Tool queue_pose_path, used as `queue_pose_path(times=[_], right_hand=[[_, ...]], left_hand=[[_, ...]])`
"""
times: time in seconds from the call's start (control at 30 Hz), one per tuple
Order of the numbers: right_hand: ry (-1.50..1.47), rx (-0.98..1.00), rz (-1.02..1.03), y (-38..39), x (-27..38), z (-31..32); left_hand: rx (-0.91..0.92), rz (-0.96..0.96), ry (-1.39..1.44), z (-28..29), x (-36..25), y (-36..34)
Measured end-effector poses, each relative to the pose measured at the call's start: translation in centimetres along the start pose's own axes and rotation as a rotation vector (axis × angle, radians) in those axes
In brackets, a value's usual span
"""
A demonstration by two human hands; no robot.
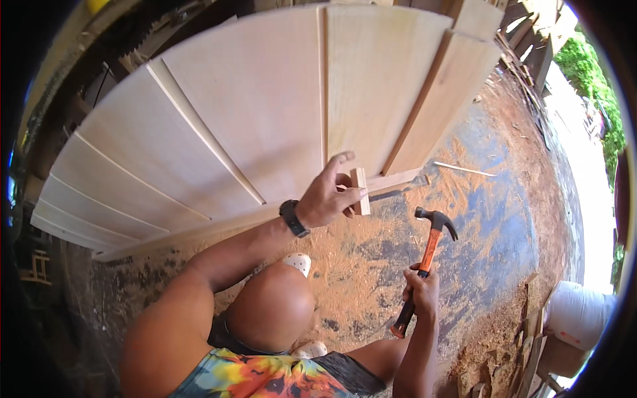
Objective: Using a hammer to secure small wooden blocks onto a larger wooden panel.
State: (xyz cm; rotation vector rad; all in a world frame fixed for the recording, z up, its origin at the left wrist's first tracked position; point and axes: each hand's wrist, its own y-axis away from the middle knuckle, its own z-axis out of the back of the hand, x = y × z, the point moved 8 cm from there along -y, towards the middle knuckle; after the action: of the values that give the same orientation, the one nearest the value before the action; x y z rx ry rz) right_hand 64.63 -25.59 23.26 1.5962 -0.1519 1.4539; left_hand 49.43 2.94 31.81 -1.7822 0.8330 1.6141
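Nearest the camera is a brightly patterned, many-coloured shirt (265, 378) at the lower edge, with the person's bent left knee (275, 308) just beyond it. The floor (491, 249) spreads out beneath, dark to bluish and strewn with sawdust and shavings. Across the upper part of the view reaches a big pale wooden panel (252, 86), its face divided by long grooves and raised strips, its near edge running from the lower left to just beyond the left hand. Scrap wood (529, 351) is heaped at the lower right, near a bulging white sack (578, 317).

A claw hammer (430, 249) with an orange and black handle is gripped in the right hand (423, 290), fingers wrapped around the handle; its dark head points up and away, apart from the panel. 2 pale shoes show, 1 beyond the left knee and 1 nearer the shirt. The left hand (330, 196) pinches a small wooden block (359, 192) between thumb and fingers, index finger raised, in front of the panel's near edge; I cannot tell whether block and panel touch. A black watch (293, 219) circles the left wrist. A thin pale stick (464, 169) lies on the floor to the right.
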Motion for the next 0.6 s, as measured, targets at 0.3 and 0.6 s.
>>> queue_pose_path(times=[0.3,0.6], right_hand=[[-0.245,0.091,0.039,4.4,-2.7,-3.8],[-0.214,0.171,-0.067,4.6,-6.0,-6.2]], left_hand=[[0.007,-0.255,-0.721,4.4,-24.8,-1.2],[-0.063,-0.516,-1.632,-0.8,-36.6,-7.9]])
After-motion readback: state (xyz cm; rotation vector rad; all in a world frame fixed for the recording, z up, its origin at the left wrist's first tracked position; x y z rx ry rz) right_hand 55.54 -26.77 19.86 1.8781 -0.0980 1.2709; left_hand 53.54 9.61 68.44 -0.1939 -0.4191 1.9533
